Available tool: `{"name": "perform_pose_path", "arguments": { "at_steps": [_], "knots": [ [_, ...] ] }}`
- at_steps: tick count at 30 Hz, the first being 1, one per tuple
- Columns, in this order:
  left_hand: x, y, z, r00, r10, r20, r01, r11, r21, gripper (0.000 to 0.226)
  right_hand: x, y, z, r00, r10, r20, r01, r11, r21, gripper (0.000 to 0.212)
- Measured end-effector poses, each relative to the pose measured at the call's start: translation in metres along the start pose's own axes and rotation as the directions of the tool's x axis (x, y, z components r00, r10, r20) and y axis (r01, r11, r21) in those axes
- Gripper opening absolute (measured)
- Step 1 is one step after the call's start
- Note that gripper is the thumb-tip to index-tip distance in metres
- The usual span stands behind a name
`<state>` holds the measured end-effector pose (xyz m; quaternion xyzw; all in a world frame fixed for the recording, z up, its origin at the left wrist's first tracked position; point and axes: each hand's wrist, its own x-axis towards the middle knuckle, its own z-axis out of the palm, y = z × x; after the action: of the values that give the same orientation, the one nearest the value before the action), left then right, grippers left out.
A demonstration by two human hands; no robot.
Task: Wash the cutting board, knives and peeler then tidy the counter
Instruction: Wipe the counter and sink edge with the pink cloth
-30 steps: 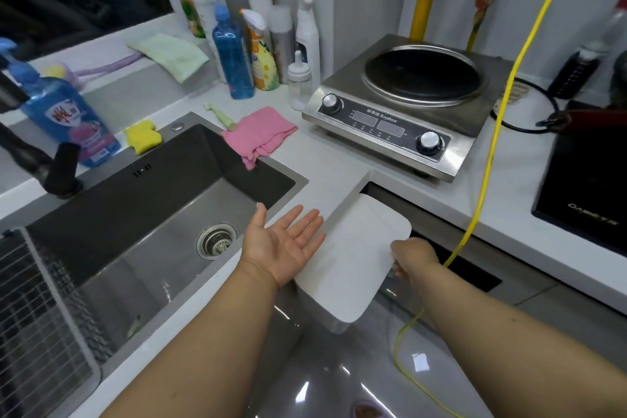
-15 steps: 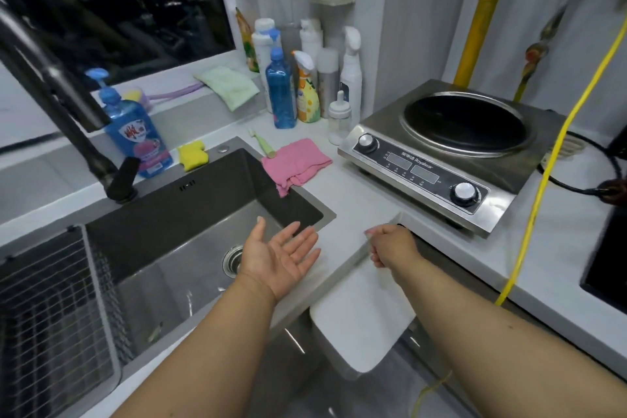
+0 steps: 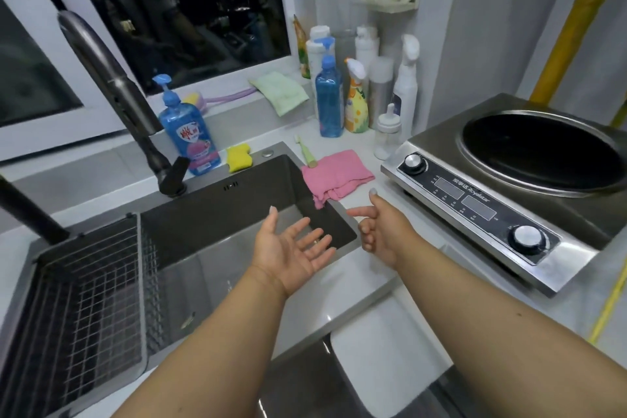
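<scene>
My left hand (image 3: pixel 291 251) hovers palm up with straight fingers over the right end of the dark sink (image 3: pixel 220 214) and holds nothing. Beside it, my right hand (image 3: pixel 380 231) is above the counter edge, thumb up, index finger out, the other fingers loosely curled and empty. Just beyond it a pink cloth (image 3: pixel 336 176) lies on the sink's corner. A pale green handled tool (image 3: pixel 307 154) lies behind the cloth. A yellow sponge (image 3: pixel 239 153) and a blue soap bottle (image 3: pixel 190 136) stand behind the sink. No cutting board or knife is in view.
A dark faucet (image 3: pixel 112 85) leans over the sink, and a wire rack (image 3: pixel 84 299) fills its left part. Several bottles (image 3: pixel 339 95) crowd the back corner. A steel induction cooker (image 3: pixel 509 180) sits to the right. A white bin (image 3: pixel 383 349) stands below the counter edge.
My right hand let go of the white bin's lid and rose to the counter near the pink cloth. The view tilted up. My left hand stayed palm up.
</scene>
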<state>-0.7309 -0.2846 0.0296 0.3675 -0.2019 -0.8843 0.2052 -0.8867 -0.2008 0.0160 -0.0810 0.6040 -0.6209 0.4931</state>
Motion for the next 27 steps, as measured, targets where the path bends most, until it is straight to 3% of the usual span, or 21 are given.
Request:
{"name": "perform_pose_path", "arguments": {
  "at_steps": [6,16,22,27],
  "knots": [
    [0.006,0.022,-0.003,1.000,-0.001,0.008,0.000,0.999,0.036,0.073,0.013,-0.004,0.022,0.999,-0.001,0.034,0.001,1.000,0.021,0.059],
    [0.034,0.077,-0.022,0.998,-0.054,0.029,0.049,0.989,0.141,0.068,0.043,-0.016,0.068,0.998,-0.043,-0.053,0.044,0.999,0.017,0.062],
    [0.055,0.113,-0.041,0.996,-0.087,0.030,0.073,0.948,0.308,0.060,0.062,-0.009,0.104,0.997,-0.037,-0.062,0.041,0.996,0.073,0.062],
    [0.086,0.128,-0.048,0.998,-0.065,-0.022,0.067,0.855,0.514,0.045,0.077,0.000,0.109,0.987,-0.076,-0.141,0.081,0.996,0.026,0.059]
  ]
}}
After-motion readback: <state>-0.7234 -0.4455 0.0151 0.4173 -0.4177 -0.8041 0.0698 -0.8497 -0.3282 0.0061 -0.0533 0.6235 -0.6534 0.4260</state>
